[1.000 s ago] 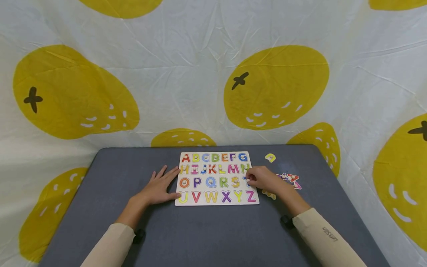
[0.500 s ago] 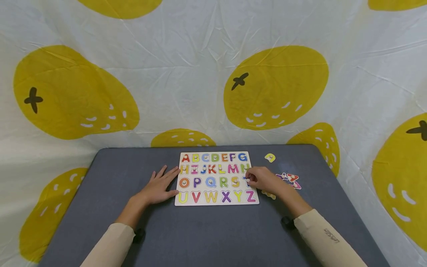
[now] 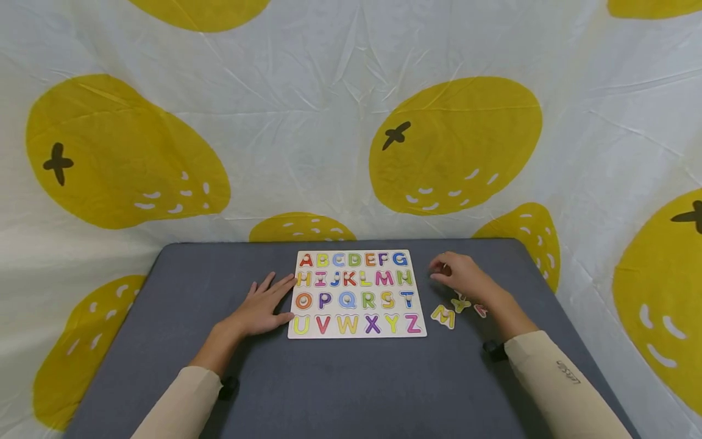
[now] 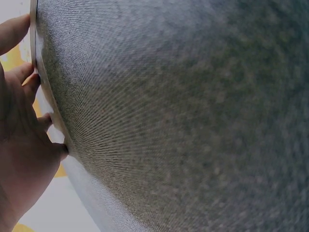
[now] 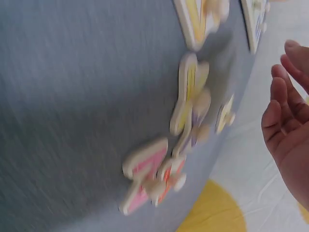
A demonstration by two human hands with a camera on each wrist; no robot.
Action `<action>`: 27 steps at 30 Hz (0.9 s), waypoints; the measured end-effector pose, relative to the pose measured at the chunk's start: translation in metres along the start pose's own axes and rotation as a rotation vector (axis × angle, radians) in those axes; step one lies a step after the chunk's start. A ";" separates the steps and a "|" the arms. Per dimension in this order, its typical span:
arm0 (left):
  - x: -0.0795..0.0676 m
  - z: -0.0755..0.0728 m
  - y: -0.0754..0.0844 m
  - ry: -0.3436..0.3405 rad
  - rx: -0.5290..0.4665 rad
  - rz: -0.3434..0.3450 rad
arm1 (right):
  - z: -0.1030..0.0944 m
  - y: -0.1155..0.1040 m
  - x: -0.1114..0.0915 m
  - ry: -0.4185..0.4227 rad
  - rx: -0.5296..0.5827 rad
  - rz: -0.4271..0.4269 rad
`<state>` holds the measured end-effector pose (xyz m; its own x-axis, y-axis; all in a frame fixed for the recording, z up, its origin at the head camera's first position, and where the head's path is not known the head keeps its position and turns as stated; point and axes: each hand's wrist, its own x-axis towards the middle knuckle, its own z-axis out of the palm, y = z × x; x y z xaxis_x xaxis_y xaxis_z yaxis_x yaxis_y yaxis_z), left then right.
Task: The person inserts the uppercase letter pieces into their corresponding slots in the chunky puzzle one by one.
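A white alphabet puzzle board (image 3: 358, 311) lies on the table. My left hand (image 3: 263, 308) rests at its left edge, fingers spread; the left wrist view shows the fingertips (image 4: 64, 151) touching the board's side. My right hand (image 3: 460, 275) is in the air right of the board, fingers loosely bent. Nothing is between its fingers in the right wrist view. Below it there lies a small yellow letter piece (image 5: 225, 116), hidden by the hand in the head view. The blue knobbed T piece (image 3: 406, 299) sits in the board's third row.
Loose knobbed letter pieces lie right of the board: a yellow-orange W (image 3: 443, 317), a yellow-green Y (image 3: 460, 304), a pink piece (image 5: 149, 162), a red-orange piece (image 5: 171, 178) and a purple piece partly hidden. A fruit-printed cloth (image 3: 329, 152) hangs behind the grey table (image 3: 351, 390).
My right hand has let go of the T piece on the board and moved right and away from me, over the loose pieces. My left hand has stayed at the board's left edge.
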<state>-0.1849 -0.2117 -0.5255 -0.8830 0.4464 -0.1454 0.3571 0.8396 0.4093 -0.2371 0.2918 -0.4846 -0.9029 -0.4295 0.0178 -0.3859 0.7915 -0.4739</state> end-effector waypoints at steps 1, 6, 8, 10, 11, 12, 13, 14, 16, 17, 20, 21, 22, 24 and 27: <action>0.000 0.000 0.000 0.003 -0.002 0.003 | -0.003 0.004 0.002 0.007 -0.006 0.008; 0.000 0.000 -0.001 0.003 -0.004 0.010 | -0.014 0.027 0.014 -0.002 -0.019 0.068; 0.000 0.000 -0.001 -0.001 0.003 0.007 | -0.016 0.035 0.017 -0.005 -0.024 0.083; 0.001 0.000 -0.001 0.000 0.014 0.004 | -0.018 0.041 0.020 -0.005 -0.028 0.089; 0.001 0.000 -0.001 0.000 0.021 0.004 | -0.018 0.044 0.021 -0.006 -0.030 0.084; 0.001 0.001 -0.001 0.002 0.031 0.008 | -0.018 0.047 0.022 -0.008 -0.033 0.080; 0.001 0.001 -0.001 0.005 0.041 0.013 | -0.017 0.050 0.023 -0.011 -0.041 0.076; 0.002 0.001 -0.001 0.006 0.048 0.016 | -0.016 0.052 0.024 -0.011 -0.045 0.072; 0.002 0.001 -0.001 0.007 0.063 0.019 | -0.014 0.056 0.026 -0.022 -0.056 0.060; 0.002 0.002 -0.002 0.012 0.067 0.024 | -0.012 0.057 0.026 -0.024 -0.061 0.057; 0.002 0.002 -0.002 0.019 0.069 0.030 | -0.008 0.059 0.028 -0.020 -0.081 0.055; 0.003 0.002 -0.002 0.022 0.070 0.033 | -0.007 0.060 0.029 -0.018 -0.083 0.060; 0.003 0.003 -0.003 0.025 0.070 0.036 | -0.006 0.060 0.029 -0.015 -0.084 0.065; 0.003 0.004 -0.004 0.025 0.072 0.037 | -0.004 0.061 0.029 -0.008 -0.085 0.068; 0.002 0.004 -0.004 0.022 0.080 0.033 | -0.001 0.063 0.029 -0.001 -0.080 0.070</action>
<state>-0.1871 -0.2126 -0.5309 -0.8767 0.4678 -0.1125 0.4084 0.8472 0.3399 -0.2878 0.3300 -0.5133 -0.9280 -0.3724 -0.0138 -0.3358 0.8516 -0.4024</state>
